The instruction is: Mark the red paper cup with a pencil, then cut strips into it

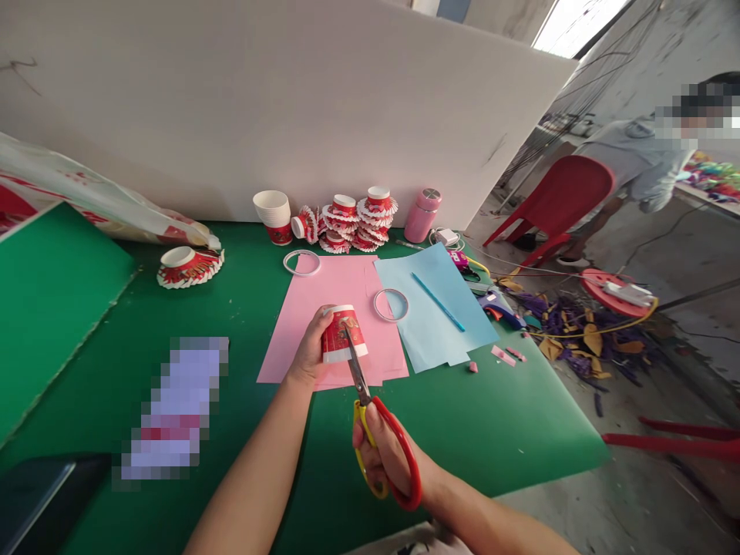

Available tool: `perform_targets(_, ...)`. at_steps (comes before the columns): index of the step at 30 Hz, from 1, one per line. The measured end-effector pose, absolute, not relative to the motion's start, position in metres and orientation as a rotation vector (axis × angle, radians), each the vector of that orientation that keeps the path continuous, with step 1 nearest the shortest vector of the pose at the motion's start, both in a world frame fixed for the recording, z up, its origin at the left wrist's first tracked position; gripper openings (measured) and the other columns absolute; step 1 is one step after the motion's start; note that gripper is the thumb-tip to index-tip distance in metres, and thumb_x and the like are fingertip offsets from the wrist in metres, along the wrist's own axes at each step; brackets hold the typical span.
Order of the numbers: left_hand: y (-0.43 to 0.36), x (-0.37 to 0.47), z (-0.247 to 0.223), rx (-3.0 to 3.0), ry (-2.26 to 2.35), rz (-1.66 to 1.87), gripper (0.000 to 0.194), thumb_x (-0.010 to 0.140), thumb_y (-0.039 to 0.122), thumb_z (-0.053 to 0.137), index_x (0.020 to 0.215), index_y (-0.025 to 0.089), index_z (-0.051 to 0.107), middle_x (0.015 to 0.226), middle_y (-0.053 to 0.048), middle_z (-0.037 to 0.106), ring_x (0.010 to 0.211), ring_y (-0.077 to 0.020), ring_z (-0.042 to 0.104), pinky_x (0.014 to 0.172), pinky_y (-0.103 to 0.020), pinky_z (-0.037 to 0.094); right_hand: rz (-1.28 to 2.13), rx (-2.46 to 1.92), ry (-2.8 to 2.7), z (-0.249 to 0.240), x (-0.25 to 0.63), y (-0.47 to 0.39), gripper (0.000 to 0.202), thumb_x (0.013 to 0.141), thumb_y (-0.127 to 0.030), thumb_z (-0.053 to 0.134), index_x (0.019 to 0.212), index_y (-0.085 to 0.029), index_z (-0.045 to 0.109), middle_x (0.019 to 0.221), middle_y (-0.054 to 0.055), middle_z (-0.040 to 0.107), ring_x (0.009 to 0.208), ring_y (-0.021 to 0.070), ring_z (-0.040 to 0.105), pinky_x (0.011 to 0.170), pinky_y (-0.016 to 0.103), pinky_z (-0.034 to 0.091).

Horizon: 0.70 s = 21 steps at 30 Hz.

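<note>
A red patterned paper cup (340, 333) with a white rim is upside down in my left hand (310, 347), whose fingers wrap round its left side. My right hand (388, 447) grips a pair of scissors (361, 387) with one red and one yellow handle. The blades point up and away from me and lie against the cup's lower right side; how far they cut into it I cannot tell. Beneath the cup lie pink paper sheets (277, 347). Just right of it a roll of white tape (377, 306) rests across the pink and blue sheets.
Stacked paper cups (271, 206) and several fringe-cut cups (364, 231) stand along the white board, beside a pink flask (423, 216). A blue pen (438, 301) lies on blue paper (422, 347). A glue gun (504, 310) sits at the right edge. A person sits on a red chair (558, 204).
</note>
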<state>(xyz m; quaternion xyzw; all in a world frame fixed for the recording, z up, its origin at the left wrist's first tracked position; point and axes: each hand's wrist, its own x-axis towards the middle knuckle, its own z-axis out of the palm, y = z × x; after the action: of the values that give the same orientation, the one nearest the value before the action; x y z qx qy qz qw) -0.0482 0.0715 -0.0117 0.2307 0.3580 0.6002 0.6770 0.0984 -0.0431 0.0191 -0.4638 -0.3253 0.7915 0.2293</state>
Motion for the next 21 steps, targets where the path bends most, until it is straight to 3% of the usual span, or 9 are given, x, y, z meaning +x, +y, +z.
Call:
perform_targets(13,0.0715,-0.0482,-0.0134,0.524,0.82,1.357,0.029,0.074,0.04,0.067,0.092,0.019,0.058,0.082,-0.002,0.066,0.073,-0.019,0.065,0.068,-0.033,0.051,2.166,-1.28,-0.94,0.0138,0.1,-0.043,0.073,0.058,-0.092,0.042,0.068,-0.019,0.044,0.041,-0.013,0.026,0.033,0.0018,0.019,0.034,0.019,0.016)
perform_targets(21,0.072,-0.0486,-0.0149,0.536,0.805,1.349,0.031,0.074,0.041,0.067,0.093,0.019,0.057,0.081,-0.002,0.066,0.072,-0.0193,0.065,0.068,-0.034,0.051,2.087,-1.343,-1.08,0.0157,0.0998,-0.0424,0.072,0.062,-0.092,0.035,0.064,-0.02,0.041,0.042,-0.009,0.035,0.031,0.0048,0.033,0.034,0.02,0.03)
